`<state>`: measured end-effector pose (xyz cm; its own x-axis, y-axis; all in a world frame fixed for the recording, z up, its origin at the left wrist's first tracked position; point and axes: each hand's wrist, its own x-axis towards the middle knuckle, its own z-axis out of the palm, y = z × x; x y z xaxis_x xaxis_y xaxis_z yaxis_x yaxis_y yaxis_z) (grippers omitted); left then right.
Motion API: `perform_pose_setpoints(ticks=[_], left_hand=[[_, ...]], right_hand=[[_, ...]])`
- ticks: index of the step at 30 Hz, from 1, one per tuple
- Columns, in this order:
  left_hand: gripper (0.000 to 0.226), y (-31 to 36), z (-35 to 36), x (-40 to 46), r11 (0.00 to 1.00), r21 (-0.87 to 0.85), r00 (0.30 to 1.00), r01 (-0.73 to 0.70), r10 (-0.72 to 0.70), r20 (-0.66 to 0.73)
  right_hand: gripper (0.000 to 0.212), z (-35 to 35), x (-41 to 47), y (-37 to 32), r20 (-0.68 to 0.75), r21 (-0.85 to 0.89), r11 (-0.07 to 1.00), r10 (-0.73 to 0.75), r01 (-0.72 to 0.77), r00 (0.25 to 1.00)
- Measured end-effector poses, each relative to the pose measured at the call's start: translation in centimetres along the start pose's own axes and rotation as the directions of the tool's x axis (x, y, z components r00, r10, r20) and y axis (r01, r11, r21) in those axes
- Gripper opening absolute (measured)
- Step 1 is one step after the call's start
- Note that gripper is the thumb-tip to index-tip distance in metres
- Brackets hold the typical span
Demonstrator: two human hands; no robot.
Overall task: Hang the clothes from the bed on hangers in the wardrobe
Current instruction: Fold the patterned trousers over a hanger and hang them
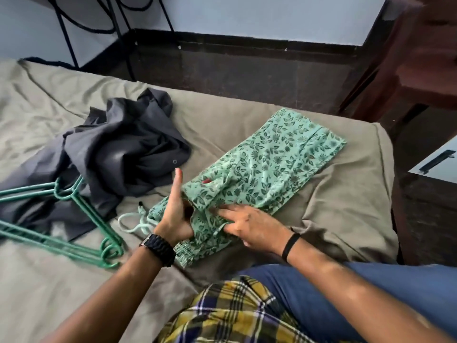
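At the waistband end, the right hand is pressed flat, fingers spread, on the green garment; the left hand is held open against its edge, gripping nothing. Soft, light cloth, judged best gripped at the waistband. Hangers lie at nine o'clock.

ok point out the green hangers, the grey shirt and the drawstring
green hangers [81,206], head view, on a sloping arm
grey shirt [138,144], head view, middle of the crumpled cloth
drawstring [131,222], head view, on the pale loop
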<state>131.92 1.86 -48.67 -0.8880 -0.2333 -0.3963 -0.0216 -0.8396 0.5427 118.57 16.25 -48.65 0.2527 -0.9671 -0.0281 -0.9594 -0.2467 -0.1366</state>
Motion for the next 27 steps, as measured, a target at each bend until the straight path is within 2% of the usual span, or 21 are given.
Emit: perform_pose_setpoints(ticks=[3, 6, 8, 10, 13, 14, 16, 18, 19, 21, 23, 24, 25, 26, 27], left_hand=[[0.080, -0.2, -0.6, -0.4, 0.976, 0.206, 0.989, -0.075, 0.098, -0.106], [0.069, 0.5, -0.3, -0.5, 0.896, 0.424, 0.962, -0.131, 0.219, -0.166], [0.046, 1.1, 0.0, -0.5, 0.864, 0.477, 0.928, -0.162, 0.298, -0.224], [0.026, 1.3, 0.0, -0.5, 0.862, 0.463, 0.861, -0.206, 0.384, -0.332], [0.014, 0.8, -0.8, -1.5, 0.845, 0.439, 0.719, -0.305, 0.506, -0.476], [0.014, 0.5, -1.1, -2.0, 0.853, 0.415, 0.688, -0.316, 0.507, -0.520], [0.026, -0.1, -1.7, -3.2, 0.891, 0.377, 0.676, -0.252, 0.441, -0.590], [0.048, -0.5, -2.4, -4.0, 0.861, 0.501, 0.667, -0.084, 0.422, -0.614], [0.055, -0.6, -2.6, -4.2, 0.787, 0.617, 0.657, 0.004, 0.463, -0.595], [0.064, -0.4, -2.5, -4.7, 0.519, 0.843, 0.649, 0.143, 0.594, -0.476], [0.061, -0.3, -2.4, -4.5, 0.219, 0.948, 0.680, 0.230, 0.661, -0.318], [0.049, -0.1, -2.3, -4.3, 0.093, 0.957, 0.685, 0.274, 0.680, -0.262], [0.037, 0.2, -2.3, -4.1, 0.003, 0.948, 0.677, 0.317, 0.700, -0.229], [0.033, 0.6, -2.4, -4.0, -0.043, 0.935, 0.660, 0.353, 0.720, -0.216], [0.035, 1.1, -2.4, -4.0, -0.052, 0.925, 0.651, 0.377, 0.725, -0.225]], right_hand=[[0.037, 0.2, 0.3, -0.3, -0.018, -0.015, 1.000, -0.020, 0.019, 1.000], [0.020, -0.5, 0.3, -0.5, -0.156, 0.021, 0.999, -0.031, 0.035, 0.987], [0.016, -0.8, 0.6, -0.5, -0.209, 0.078, 0.997, -0.013, 0.030, 0.978], [0.021, -0.8, 1.0, -0.8, -0.250, 0.158, 0.987, 0.008, 0.032, 0.968], [0.030, -0.7, 1.6, -1.4, -0.218, 0.252, 0.967, 0.028, 0.029, 0.975], [0.032, -0.6, 1.7, -1.5, -0.194, 0.272, 0.962, 0.028, 0.026, 0.981], [0.030, -0.3, 1.8, -1.9, -0.145, 0.314, 0.949, 0.031, 0.016, 0.989], [0.021, 0.0, 1.7, -2.0, -0.082, 0.388, 0.921, 0.076, -0.038, 0.994], [0.020, 0.0, 1.7, -2.0, -0.041, 0.437, 0.896, 0.111, -0.082, 0.993], [0.022, -0.1, 2.0, -2.2, -0.022, 0.577, 0.803, 0.197, -0.148, 0.980], [0.022, -0.2, 2.6, -2.4, -0.088, 0.772, 0.617, 0.346, -0.155, 0.934], [0.020, -0.3, 2.8, -2.5, -0.105, 0.848, 0.509, 0.433, -0.146, 0.895], [0.019, -0.3, 3.1, -2.6, -0.095, 0.896, 0.419, 0.500, -0.145, 0.861], [0.018, -0.2, 3.6, -2.8, -0.064, 0.914, 0.372, 0.528, -0.162, 0.847], [0.022, -0.1, 4.0, -2.9, -0.022, 0.905, 0.372, 0.522, -0.204, 0.853]])
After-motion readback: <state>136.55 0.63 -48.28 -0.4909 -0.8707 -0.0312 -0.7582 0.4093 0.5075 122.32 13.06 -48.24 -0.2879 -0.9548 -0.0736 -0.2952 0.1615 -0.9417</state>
